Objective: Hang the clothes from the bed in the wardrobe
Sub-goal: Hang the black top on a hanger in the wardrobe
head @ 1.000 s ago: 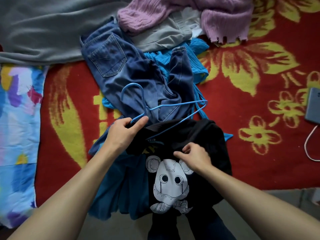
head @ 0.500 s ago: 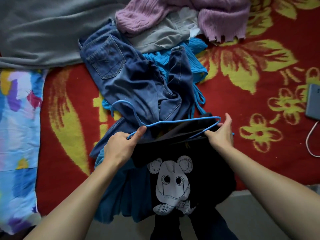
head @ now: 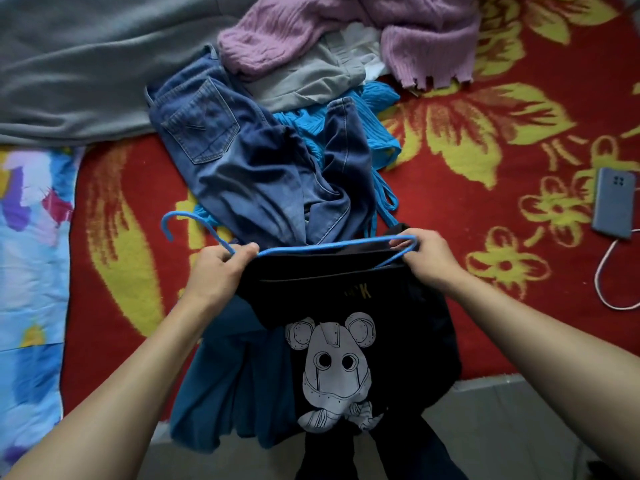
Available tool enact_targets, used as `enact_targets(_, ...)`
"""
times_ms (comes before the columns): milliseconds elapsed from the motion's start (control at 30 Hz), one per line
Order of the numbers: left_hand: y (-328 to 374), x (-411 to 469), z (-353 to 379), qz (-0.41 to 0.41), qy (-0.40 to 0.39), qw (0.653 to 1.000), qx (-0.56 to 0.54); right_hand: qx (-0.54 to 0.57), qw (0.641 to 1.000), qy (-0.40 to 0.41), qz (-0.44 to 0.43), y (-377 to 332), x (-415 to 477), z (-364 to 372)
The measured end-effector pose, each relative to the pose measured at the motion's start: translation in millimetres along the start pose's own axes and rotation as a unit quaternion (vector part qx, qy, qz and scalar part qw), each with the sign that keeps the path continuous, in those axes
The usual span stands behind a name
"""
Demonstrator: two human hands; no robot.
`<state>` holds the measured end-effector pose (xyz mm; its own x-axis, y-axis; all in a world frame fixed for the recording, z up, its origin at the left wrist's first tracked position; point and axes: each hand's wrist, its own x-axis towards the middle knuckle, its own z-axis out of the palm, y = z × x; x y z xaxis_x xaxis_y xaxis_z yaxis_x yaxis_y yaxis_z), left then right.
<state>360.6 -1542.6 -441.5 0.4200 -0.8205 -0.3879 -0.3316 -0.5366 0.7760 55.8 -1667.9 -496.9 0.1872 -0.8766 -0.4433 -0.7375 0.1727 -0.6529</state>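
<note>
- Left hand point(head: 218, 271) has its fingers curled round the hanger point(head: 329, 247) at the base of the hook, thumb on top, with the shirt's edge bunched under it
- Right hand point(head: 429, 258) pinches the hanger's far end together with the shirt point(head: 346, 296) fabric there; both hands hold firmly, neither slack
- The hanger's bar lies across the shirt's top opening, its lower arm seemingly inside the cloth; the hook sticks out to the left, free
- The shirt lies at the near edge of the bed point(head: 519, 289), its lower part draped over the side, partly on a teal garment point(head: 225, 375)
- Step in hand, by my reading: seating the shirt on the hanger, not quite done
- Next move calls for pulling each shoulder square over the ends, then lifting by the hook; the cloth is limp and may slide off one side
- Jeans point(head: 249, 168) and a sweater point(head: 311, 29) wait just beyond; the wardrobe is out of view
</note>
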Motion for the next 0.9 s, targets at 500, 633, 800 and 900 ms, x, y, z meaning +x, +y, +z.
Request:
enact_targets(500,21.1,-0.5,31.2,0.066,-0.098,0.991,0.064,-0.201,0.963,-0.066,-0.167,-61.4,-27.4,1.1)
enact_targets(633,26.6,2.8,30.6,0.07,-0.106,0.992,0.022,-0.239,0.924,0.012,-0.298,-64.1,-24.3,20.2)
enact_targets(800,0.7,-0.4,15.9,0.093,-0.078,0.991,0.053,-0.245,0.906,0.003,-0.345,-63.7,-18.7,19.2)
enact_targets(900,-34.6,-1.0,-10.6,0.047,-0.021,0.991,0.127,-0.182,0.944,0.03,-0.272,-50.1,-11.5,-1.8)
